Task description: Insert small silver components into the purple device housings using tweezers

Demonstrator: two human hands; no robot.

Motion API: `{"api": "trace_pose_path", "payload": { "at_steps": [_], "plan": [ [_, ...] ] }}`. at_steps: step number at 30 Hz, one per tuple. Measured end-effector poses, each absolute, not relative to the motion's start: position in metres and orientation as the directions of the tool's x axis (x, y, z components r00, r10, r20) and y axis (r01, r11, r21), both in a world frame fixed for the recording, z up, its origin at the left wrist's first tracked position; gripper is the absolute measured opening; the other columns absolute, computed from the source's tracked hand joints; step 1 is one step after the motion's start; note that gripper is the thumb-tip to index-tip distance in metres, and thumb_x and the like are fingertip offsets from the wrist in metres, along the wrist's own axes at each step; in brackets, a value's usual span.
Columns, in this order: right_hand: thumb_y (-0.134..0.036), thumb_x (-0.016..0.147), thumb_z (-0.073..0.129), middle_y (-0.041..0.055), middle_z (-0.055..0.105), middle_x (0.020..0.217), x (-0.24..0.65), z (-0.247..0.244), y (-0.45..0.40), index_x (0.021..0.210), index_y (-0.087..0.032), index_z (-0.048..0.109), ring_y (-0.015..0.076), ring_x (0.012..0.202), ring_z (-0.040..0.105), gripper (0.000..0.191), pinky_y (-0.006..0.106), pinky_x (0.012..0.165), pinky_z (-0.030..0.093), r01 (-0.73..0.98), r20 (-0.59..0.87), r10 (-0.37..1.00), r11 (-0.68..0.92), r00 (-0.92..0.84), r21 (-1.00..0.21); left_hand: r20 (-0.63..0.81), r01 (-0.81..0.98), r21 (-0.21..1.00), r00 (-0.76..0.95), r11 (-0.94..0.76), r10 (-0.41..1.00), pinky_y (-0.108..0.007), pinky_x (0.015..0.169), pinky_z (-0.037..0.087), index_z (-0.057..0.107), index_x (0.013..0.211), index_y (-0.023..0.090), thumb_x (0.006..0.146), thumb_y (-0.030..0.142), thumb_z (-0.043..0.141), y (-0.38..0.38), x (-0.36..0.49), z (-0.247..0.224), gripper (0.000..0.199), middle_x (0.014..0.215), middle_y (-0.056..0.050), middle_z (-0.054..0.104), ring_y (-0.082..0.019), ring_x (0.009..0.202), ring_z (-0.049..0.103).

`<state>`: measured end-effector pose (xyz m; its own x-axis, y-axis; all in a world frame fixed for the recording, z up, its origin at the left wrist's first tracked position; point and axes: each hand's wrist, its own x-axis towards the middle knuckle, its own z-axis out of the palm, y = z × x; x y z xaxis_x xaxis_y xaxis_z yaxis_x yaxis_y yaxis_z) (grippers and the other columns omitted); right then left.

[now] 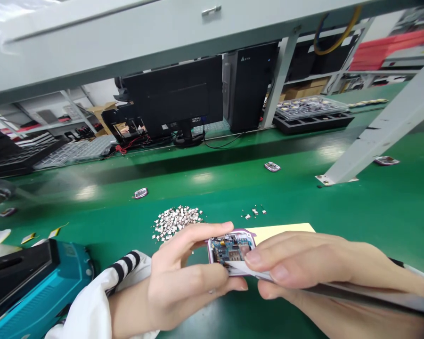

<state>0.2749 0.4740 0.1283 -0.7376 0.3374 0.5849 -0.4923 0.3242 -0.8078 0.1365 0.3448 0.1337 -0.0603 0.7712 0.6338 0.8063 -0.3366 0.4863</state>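
Observation:
My left hand (189, 278) is closed around a small device with an open casing and a bare circuit board (229, 247), holding it by its left side and edges. In my right hand (304, 263) is a thin, pale pointed tool (242, 268), pinched between thumb and fingers. Its tip lies over the lower part of the board, and my right fingertips are at the device's right edge. Behind the device, a yellow sheet (284, 230) lies on the green table (233, 193). A pile of small whitish parts (176, 221) is just beyond my left hand.
A few loose small parts (255, 212) lie behind the sheet. Similar devices (272, 166) are spread across the table. A teal and black machine (45, 282) stands at the left. A white post (371, 122) rises at the right; a monitor (176, 99) stands at the back.

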Motion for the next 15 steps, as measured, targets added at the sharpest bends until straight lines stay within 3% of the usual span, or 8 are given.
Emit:
{"api": "trace_pose_path", "payload": {
  "at_steps": [3,8,15],
  "plan": [
    [-0.030,0.081,0.052,-0.0004,0.068,0.081,0.272,0.130,0.468,0.090,-0.028,0.064,0.0144,0.075,0.064,0.015,0.026,0.069,0.055,-0.553,0.623,0.392,0.288,-0.677,-0.782,0.652,0.830,0.418,0.009,-0.370,0.758,-0.020,0.068,0.054,0.059,0.069,0.012,0.070,0.016,0.064,0.343,0.131,0.138,0.006,0.104,-0.013,0.056,-0.014,0.077,0.063],
    [-0.023,0.078,0.058,-0.0002,0.069,0.075,0.278,0.139,0.468,0.089,-0.027,0.064,0.0167,0.076,0.064,0.013,0.029,0.069,0.056,-0.506,0.574,0.393,0.272,-0.718,-0.819,0.705,0.762,0.475,-0.030,-0.440,0.709,-0.021,0.067,0.055,0.057,0.072,0.009,0.069,0.023,0.065,0.346,0.129,0.139,0.016,0.097,-0.015,0.061,-0.016,0.079,0.063],
    [-0.018,0.082,0.052,-0.0015,0.067,0.094,0.283,0.133,0.491,0.107,-0.034,0.056,0.0148,0.084,0.064,0.030,0.022,0.075,0.053,-0.523,0.592,0.049,0.414,-0.804,-0.745,0.692,0.719,0.555,-0.120,-0.418,0.712,-0.020,0.064,0.055,0.057,0.068,0.011,0.065,0.028,0.069,0.350,0.133,0.141,0.020,0.088,-0.013,0.066,-0.016,0.072,0.065]
  ]
}}
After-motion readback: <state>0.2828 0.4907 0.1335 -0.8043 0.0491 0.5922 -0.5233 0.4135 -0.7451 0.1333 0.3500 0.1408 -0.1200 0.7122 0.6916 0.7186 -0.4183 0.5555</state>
